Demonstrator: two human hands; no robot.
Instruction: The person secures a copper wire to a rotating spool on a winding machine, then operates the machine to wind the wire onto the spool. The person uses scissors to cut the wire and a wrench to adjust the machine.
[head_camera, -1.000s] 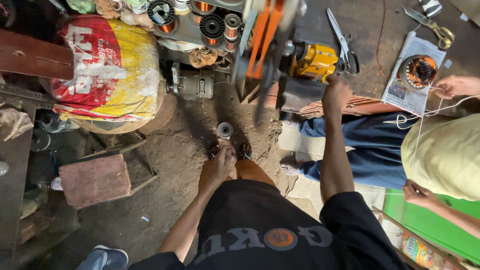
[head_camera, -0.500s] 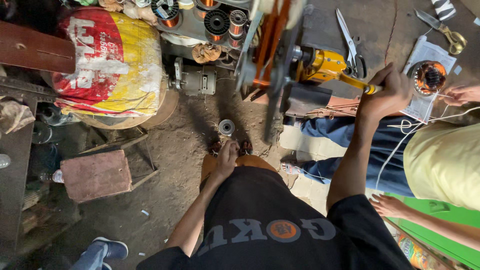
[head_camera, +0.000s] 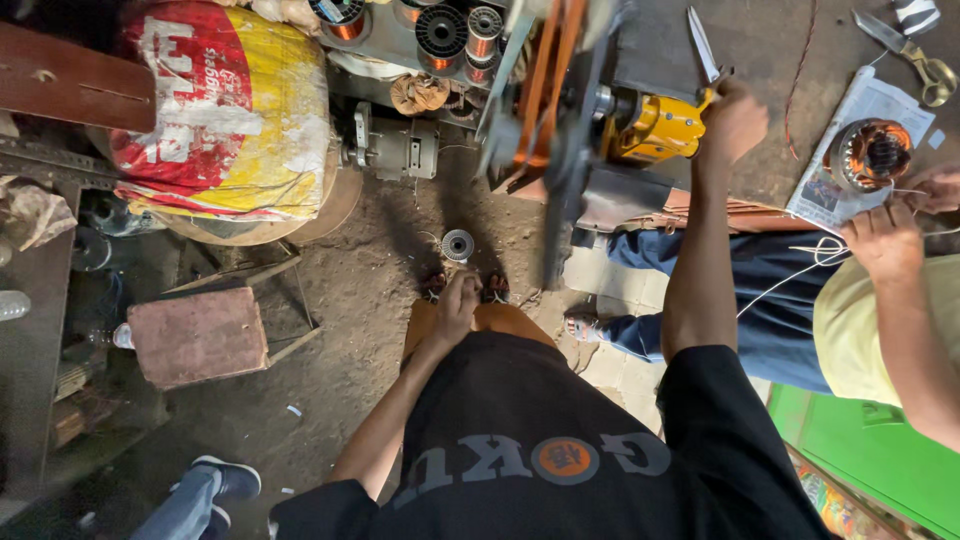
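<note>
My right hand (head_camera: 734, 120) is stretched forward and closed on the handle at the end of a yellow hand-cranked machine (head_camera: 655, 125). An orange wheel and frame (head_camera: 548, 90) on that machine is blurred. A pair of scissors (head_camera: 701, 45) lies just beyond my fist. My left hand (head_camera: 455, 308) rests on my knee with nothing seen in it, close to my sandalled feet. A small grey wire spool (head_camera: 457, 244) stands on the dirt floor just ahead of it.
A second person in a yellow shirt and blue trousers (head_camera: 690, 265) sits at the right, hands on a motor stator (head_camera: 868, 155) lying on newspaper. A red-and-yellow sack (head_camera: 225, 110), copper wire spools (head_camera: 445, 30), a small motor (head_camera: 390, 150) and a brick-topped stool (head_camera: 195, 335) stand around.
My right hand has swung from the middle out to the right and then up by the scissors, staying at the yellow machine. My left hand has stayed on my knee.
</note>
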